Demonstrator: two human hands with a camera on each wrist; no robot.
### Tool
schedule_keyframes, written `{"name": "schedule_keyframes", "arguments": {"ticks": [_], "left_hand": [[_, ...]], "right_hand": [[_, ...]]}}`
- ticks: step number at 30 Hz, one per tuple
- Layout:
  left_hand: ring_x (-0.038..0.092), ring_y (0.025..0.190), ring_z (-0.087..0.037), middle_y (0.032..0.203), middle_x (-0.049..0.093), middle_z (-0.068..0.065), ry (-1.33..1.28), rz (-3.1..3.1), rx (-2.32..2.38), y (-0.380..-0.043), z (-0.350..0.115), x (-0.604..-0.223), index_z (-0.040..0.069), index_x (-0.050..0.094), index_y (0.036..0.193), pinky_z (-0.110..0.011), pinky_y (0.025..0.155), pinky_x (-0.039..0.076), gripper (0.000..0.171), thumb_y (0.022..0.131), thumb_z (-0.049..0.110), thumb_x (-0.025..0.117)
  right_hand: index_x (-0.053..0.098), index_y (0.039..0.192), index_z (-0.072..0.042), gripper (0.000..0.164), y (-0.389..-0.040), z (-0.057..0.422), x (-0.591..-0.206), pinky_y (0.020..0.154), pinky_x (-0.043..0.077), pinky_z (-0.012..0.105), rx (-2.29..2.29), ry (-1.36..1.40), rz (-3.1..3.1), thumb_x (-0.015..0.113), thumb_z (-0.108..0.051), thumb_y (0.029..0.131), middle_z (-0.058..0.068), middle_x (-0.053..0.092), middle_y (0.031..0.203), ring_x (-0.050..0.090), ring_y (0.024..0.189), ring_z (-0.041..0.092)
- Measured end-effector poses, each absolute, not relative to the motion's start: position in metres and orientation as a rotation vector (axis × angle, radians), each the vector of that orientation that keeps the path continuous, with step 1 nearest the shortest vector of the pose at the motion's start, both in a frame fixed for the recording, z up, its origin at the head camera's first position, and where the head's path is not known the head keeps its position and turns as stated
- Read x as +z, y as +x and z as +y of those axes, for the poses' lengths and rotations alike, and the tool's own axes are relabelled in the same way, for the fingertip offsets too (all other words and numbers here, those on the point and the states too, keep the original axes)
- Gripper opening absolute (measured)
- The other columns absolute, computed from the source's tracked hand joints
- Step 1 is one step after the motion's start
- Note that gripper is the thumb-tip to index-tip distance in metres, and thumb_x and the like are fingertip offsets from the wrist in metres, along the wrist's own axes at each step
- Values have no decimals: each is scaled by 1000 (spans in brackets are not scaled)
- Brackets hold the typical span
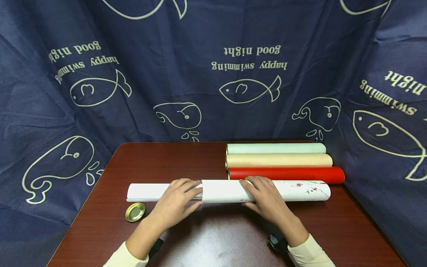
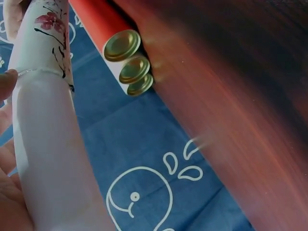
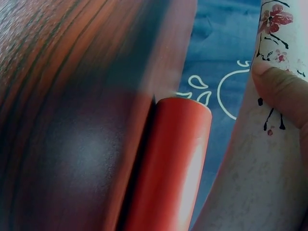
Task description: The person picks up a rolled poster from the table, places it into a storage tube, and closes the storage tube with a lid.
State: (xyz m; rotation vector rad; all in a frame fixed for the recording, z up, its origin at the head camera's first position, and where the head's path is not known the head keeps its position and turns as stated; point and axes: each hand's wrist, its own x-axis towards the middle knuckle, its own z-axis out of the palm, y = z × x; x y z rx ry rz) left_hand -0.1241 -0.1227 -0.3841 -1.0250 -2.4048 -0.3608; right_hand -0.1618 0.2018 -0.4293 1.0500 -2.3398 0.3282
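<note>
A white cardboard tube (image 1: 223, 191) printed with plum blossoms lies crosswise in front of the person. From its left end sticks a roll of white paper (image 1: 145, 191), partly inside the tube. My left hand (image 1: 175, 203) grips the paper roll right at the tube's mouth, thumb on the near side and fingers over the top. Around the tube's middle curls my right hand (image 1: 267, 200), holding it. In the left wrist view the paper roll (image 2: 53, 154) meets the tube's rim. The right wrist view has a thumb (image 3: 279, 86) pressed on the blossom print.
Behind the white tube lie a red tube (image 1: 287, 174), a cream tube (image 1: 280, 160) and a pale green tube (image 1: 277, 149), side by side. A gold metal lid (image 1: 135, 212) sits on the brown table (image 1: 100, 222) at left. A dark blue curtain (image 1: 200, 66) surrounds the table.
</note>
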Motion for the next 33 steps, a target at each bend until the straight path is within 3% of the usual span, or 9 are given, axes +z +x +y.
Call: {"name": "schedule_keyframes", "arguments": {"ticks": [8, 15, 25, 33], "left_hand": [[56, 120, -29, 124, 66, -8, -1015, -2396, -362, -121, -131, -384, 13, 74, 109, -49, 101, 44, 36, 79, 27, 85], [55, 120, -32, 127, 63, -9, -911, -2432, -265, -113, -158, -378, 13, 70, 119, -61, 103, 38, 53, 72, 28, 90], [55, 117, -33, 123, 64, -11, -724, -2412, -294, -101, -197, -376, 12, 72, 115, -72, 106, 24, 55, 65, 21, 93], [58, 113, -31, 122, 65, -8, -781, -2384, -348, -101, -196, -381, 13, 73, 117, -65, 102, 34, 49, 72, 23, 88]], "right_hand": [[57, 131, -12, 79, -162, 207, -431, 93, 45, 52, 295, 1057, -2352, 92, -32, 64, 13, 60, 121, 58, 107, 34], [56, 133, -12, 75, -160, 212, -430, 96, 43, 51, 296, 1039, -2389, 89, -34, 68, 12, 59, 123, 56, 110, 33], [58, 132, -11, 80, -162, 213, -431, 93, 46, 53, 298, 1052, -2339, 92, -31, 63, 14, 59, 121, 58, 107, 35], [57, 133, -12, 77, -159, 208, -428, 97, 42, 50, 293, 1059, -2369, 89, -34, 67, 13, 59, 123, 57, 110, 34]]}}
